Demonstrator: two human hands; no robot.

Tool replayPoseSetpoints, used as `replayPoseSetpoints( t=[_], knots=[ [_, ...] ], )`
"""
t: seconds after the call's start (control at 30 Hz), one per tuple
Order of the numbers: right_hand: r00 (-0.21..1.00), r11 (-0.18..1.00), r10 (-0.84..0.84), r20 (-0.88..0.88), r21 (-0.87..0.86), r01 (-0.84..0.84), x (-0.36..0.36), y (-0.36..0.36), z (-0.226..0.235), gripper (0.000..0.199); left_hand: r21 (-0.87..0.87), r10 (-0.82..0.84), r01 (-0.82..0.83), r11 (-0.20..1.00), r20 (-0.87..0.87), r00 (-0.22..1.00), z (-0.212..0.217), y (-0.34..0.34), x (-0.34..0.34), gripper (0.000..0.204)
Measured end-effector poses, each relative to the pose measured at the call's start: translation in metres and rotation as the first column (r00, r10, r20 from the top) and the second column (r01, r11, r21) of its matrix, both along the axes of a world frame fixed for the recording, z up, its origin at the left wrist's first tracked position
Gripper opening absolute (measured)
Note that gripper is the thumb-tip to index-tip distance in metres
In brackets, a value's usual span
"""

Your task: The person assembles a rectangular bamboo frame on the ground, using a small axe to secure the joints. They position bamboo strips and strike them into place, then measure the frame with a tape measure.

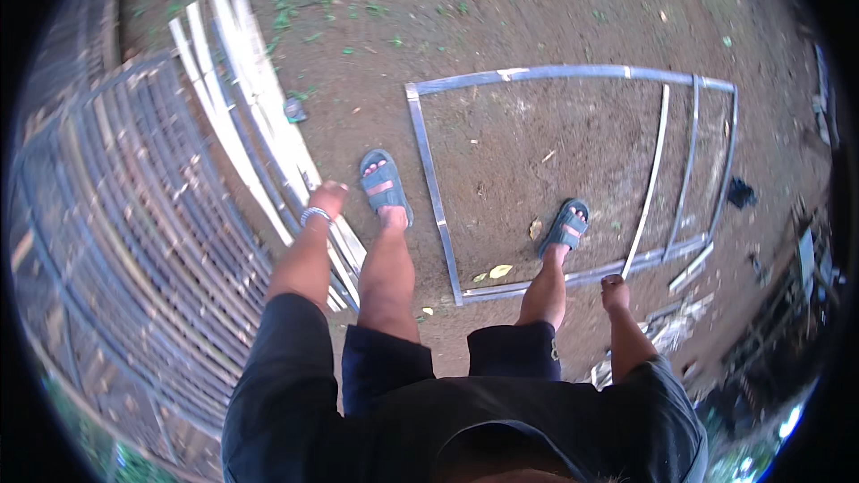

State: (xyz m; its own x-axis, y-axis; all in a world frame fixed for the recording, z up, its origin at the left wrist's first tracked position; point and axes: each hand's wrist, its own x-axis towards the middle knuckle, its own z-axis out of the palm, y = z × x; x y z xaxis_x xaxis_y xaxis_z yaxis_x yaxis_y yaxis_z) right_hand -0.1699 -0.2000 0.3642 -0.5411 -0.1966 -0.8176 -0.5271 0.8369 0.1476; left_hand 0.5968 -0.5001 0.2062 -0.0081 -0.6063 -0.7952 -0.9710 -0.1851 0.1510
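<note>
My left hand (329,199), with a pale bracelet at the wrist, hangs in front of a bundle of light split strips (259,80), which look like bamboo or wood. Its fingers are blurred, so their grip is unclear. My right hand (615,292) is curled into a fist with nothing visible in it. Past it lies a pale strip (651,170), its near end beside the fist in the picture; I cannot tell whether they touch. That strip crosses a large rectangular frame (428,152) of grey strips lying on the soil. A second, greyer crosspiece (686,161) lies near the frame's right side.
A slatted panel (152,161) fills the left side. My left sandaled foot (385,183) stands just outside the frame, my right foot (565,225) inside it. A small dark object (742,192) lies right of the frame. Scrap wood (805,264) is piled at far right.
</note>
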Motion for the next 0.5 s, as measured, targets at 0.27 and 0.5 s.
replayPoseSetpoints(
  t=[0.27,0.5],
  knots=[
    [0.799,0.962,0.251,0.546,-0.230,-0.146,0.281,-0.018,-0.077,0.036,-0.195,-0.337,0.393,0.899,0.267,0.903,-0.082,-0.208,0.015,0.085],
    [0.768,0.929,-0.313,0.558,0.014,0.369,0.382,-0.130,-0.113,0.030,-0.192,-0.430,0.512,0.837,0.349,0.833,-0.113,-0.221,0.047,0.086]
  ],
)
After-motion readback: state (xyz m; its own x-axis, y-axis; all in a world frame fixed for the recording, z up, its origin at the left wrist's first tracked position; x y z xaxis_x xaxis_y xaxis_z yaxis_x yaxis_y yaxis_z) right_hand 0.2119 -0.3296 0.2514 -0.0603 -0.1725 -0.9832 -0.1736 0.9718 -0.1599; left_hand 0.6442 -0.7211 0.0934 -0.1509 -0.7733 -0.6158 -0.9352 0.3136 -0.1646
